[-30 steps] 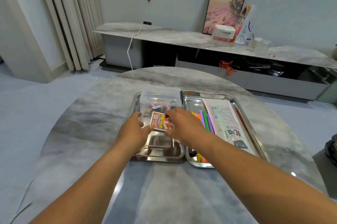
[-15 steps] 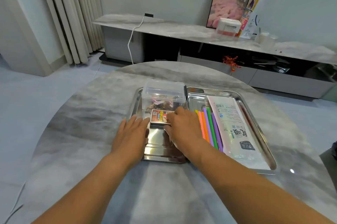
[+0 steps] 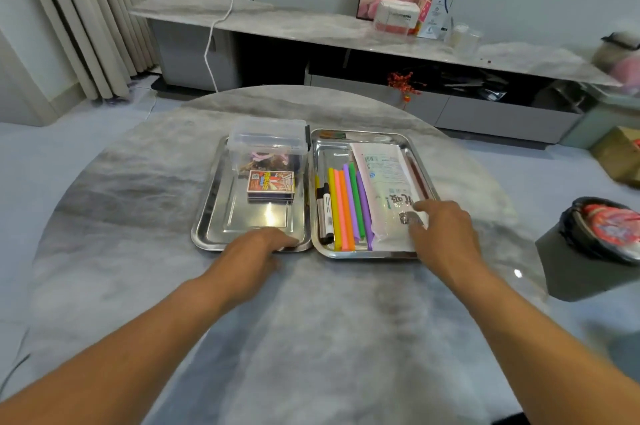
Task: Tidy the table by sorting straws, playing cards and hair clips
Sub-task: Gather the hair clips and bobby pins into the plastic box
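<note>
**Hands have left the card box and moved apart**

Your right hand (image 3: 441, 234) has moved from the playing cards (image 3: 271, 185) to the straw packet (image 3: 388, 189), fingers loosely spread on its near end, probably to straighten it. Your left hand (image 3: 258, 248) rests on the left tray (image 3: 207, 217) at its 6 o'clock rim, likely to steady it; I cannot tell its grip. The straws (image 3: 348, 206) lie in the right tray (image 3: 360, 253). The hair clips show only dimly inside the clear box (image 3: 268, 144) at 12 o'clock.

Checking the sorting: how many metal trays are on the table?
2. The left steel tray holds the card box and clear tub; the right steel tray, touching it, holds the coloured straws.
</note>
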{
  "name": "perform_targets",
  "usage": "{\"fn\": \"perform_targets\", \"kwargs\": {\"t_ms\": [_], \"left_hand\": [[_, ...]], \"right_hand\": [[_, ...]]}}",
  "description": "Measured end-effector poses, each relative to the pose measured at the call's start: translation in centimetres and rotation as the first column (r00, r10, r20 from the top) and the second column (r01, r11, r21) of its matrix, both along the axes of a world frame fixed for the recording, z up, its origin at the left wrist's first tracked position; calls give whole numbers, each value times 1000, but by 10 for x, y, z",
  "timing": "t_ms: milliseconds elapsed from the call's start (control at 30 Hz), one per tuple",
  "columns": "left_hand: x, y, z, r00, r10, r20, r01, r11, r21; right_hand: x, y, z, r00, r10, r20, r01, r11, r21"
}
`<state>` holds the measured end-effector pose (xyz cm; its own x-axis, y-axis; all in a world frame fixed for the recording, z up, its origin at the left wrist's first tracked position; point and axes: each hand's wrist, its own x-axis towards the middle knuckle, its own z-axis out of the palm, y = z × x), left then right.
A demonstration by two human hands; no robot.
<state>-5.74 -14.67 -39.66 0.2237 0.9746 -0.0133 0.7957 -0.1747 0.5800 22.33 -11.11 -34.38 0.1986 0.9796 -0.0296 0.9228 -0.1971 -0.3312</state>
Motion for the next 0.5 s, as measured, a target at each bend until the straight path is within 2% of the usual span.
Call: {"fn": "perform_targets", "kwargs": {"t_ms": [67, 100, 167, 233, 300, 333, 400, 433, 500], "left_hand": [[2, 0, -4, 999, 10, -35, -9, 1000, 15], [3, -1, -6, 999, 10, -52, -9, 1000, 22], [7, -7, -3, 999, 26, -27, -25, 999, 28], [5, -16, 6, 987, 153, 53, -159, 980, 123], [-10, -16, 16, 896, 431, 113, -445, 863, 240], [-21, -14, 23, 825, 556, 103, -562, 790, 243], [-47, -8, 24, 724, 690, -17, -685, 721, 106], [-56, -8, 23, 715, 696, -62, -697, 717, 8], [-62, -7, 16, 743, 669, -19, -666, 737, -116]], "right_hand": [[-17, -18, -1, 971, 221, -89, -221, 975, 16], [-27, -25, -3, 946, 305, -113, -311, 949, -43], [-36, -34, -10, 933, 344, -105, -349, 936, -42], [-30, -35, -9, 966, 211, -153, -191, 973, 132], [-10, -27, -6, 977, 17, -211, 33, 972, 232], [5, -23, -2, 971, -83, -225, 127, 973, 192], [34, -12, -3, 952, -232, -199, 239, 971, 15], [44, -7, -7, 942, -264, -205, 254, 964, -72], [52, -3, -18, 920, -260, -292, 222, 962, -159]]}}
